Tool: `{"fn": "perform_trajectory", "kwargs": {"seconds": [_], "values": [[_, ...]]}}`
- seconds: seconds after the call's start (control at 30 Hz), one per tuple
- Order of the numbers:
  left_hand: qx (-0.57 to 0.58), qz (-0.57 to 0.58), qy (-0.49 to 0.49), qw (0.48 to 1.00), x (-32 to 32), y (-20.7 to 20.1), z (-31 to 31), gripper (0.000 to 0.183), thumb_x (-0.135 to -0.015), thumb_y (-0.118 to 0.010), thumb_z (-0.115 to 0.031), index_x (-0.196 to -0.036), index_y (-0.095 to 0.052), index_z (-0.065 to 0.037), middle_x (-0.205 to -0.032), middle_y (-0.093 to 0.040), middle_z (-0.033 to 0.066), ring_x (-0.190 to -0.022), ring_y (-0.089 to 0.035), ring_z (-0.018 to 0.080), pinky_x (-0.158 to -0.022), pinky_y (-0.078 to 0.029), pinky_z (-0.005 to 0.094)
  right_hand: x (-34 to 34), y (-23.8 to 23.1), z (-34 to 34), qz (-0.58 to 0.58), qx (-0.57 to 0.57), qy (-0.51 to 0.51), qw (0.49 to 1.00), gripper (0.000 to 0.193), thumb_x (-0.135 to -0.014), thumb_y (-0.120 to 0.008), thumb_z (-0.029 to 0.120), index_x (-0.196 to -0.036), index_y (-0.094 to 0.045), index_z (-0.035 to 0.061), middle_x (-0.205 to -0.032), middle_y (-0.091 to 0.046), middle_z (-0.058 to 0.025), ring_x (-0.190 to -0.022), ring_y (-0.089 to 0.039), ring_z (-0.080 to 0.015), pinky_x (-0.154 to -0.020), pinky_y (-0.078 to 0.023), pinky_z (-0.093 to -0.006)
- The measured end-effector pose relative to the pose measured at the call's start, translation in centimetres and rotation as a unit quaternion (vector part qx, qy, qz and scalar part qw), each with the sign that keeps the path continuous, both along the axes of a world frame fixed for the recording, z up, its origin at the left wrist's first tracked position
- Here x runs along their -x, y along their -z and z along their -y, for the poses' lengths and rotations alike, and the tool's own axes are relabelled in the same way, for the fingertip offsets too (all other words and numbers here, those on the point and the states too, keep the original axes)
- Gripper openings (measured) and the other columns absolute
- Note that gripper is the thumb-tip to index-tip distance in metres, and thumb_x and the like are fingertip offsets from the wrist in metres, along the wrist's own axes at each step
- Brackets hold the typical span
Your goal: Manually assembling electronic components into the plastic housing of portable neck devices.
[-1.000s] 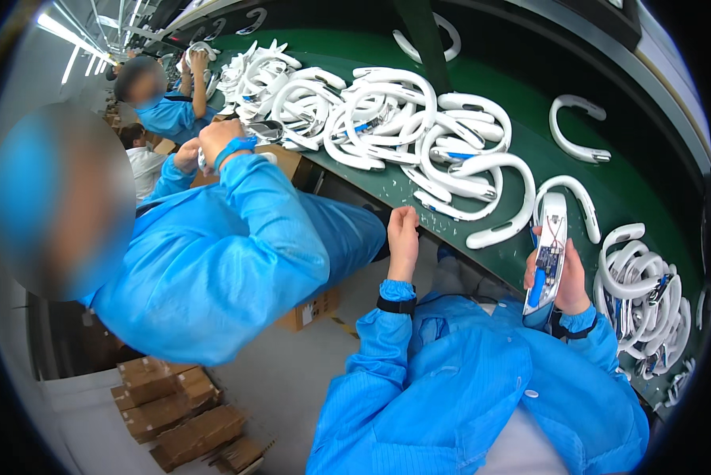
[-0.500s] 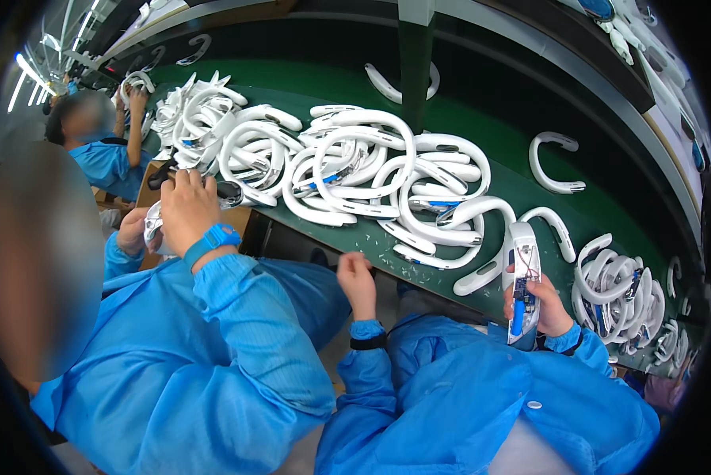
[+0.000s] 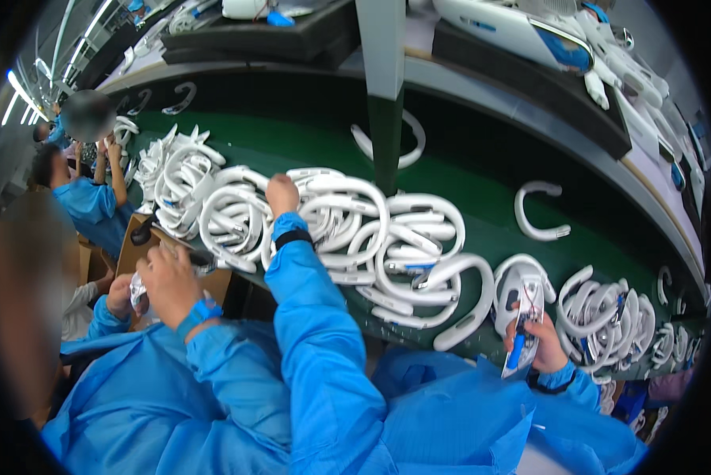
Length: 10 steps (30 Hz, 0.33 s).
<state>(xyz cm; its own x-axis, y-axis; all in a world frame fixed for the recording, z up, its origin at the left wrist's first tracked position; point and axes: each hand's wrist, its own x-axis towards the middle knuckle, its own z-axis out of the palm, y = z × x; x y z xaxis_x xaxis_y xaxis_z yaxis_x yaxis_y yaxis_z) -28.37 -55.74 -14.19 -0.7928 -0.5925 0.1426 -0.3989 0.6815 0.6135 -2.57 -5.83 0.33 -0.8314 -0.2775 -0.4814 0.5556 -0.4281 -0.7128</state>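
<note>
My right hand (image 3: 547,347) is closed around the open end of a curved white neckband device (image 3: 532,305). A circuit board, thin red wires and a blue cylindrical part (image 3: 516,351) show inside that end. My left hand (image 3: 282,194) is stretched out over the pile of white curved neckbands (image 3: 343,186) on the green bench. Its fingers are curled in, and what they may grip is hidden beneath them. A loose curved white band (image 3: 470,309) lies just left of the held device.
On my left a co-worker in blue works on a small white part with both hands (image 3: 169,281). More neckbands are heaped at the right (image 3: 601,317) and far left (image 3: 185,178). A post (image 3: 385,103) rises from the bench (image 3: 466,150), below a raised shelf (image 3: 522,87).
My left hand has moved from beside the bench edge forward and left onto the pile. My right hand still holds the device. The view has shifted, showing more of the shelf.
</note>
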Motion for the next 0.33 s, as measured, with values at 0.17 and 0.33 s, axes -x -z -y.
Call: {"fn": "perform_trajectory", "kwargs": {"seconds": [0.17, 0.33], "values": [[0.045, 0.261, 0.062, 0.962, -0.4, 2.7, 2.1, 0.033, -0.073, -0.055, -0.009, -0.104, -0.064, -0.019, -0.112, -0.06, 0.0117, -0.108, -0.052, 0.035, -0.092, -0.04, 0.0444, 2.3, 1.9, -1.8, 0.01, 0.016, 0.065, 0.998, 0.047, -0.079, -0.059, 0.019, -0.12, -0.041, 0.003, -0.077, -0.058, -0.0156, -0.063, -0.059, -0.0266, -0.057, -0.049, -0.0355], [0.125, 0.391, 0.099, 0.906, 1.1, 1.3, 1.8, 0.04, -0.075, -0.058, -0.014, -0.113, -0.059, -0.026, -0.122, -0.054, 0.0097, -0.115, -0.045, 0.0328, -0.092, -0.036, 0.057, 6.2, 3.2, -2.5, 0.056, 0.05, 0.094, 0.993, 0.048, -0.08, -0.058, 0.021, -0.122, -0.041, 0.0053, -0.077, -0.058, -0.0152, -0.064, -0.06, -0.028, -0.061, -0.05, -0.0374]]}}
